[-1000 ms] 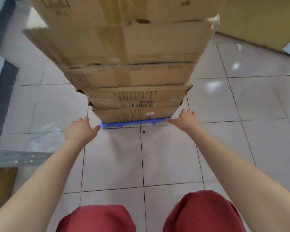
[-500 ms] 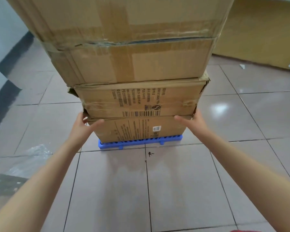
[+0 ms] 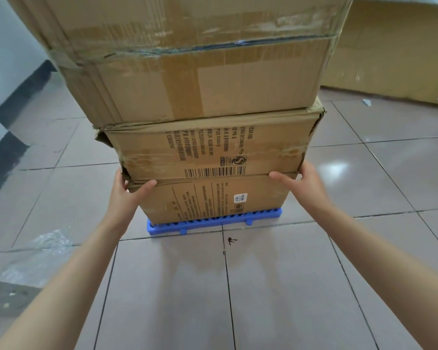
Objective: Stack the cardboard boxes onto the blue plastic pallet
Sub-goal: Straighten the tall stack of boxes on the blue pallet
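the cardboard boxes (image 3: 208, 157) sit in a tall stack on the blue pallet (image 3: 213, 222), straight ahead of us on the tiled floor (image 3: 263, 286). nearest to us, our two bare forearms reach out over the tiles. our left hand (image 3: 127, 198) clasps the left corner of the bottom box (image 3: 213, 200), thumb laid along the seam under the barcode box (image 3: 210, 150); our right hand (image 3: 306, 184) grips the right corner at the same seam, thumb on the front. higher up, a big taped box (image 3: 192, 77) overhangs both. we judge this step is squaring the lower boxes, so we should press evenly from both sides, push low and slowly, and watch the heavy top for tilt. beyond, more cardboard (image 3: 390, 51) leans against the far wall.
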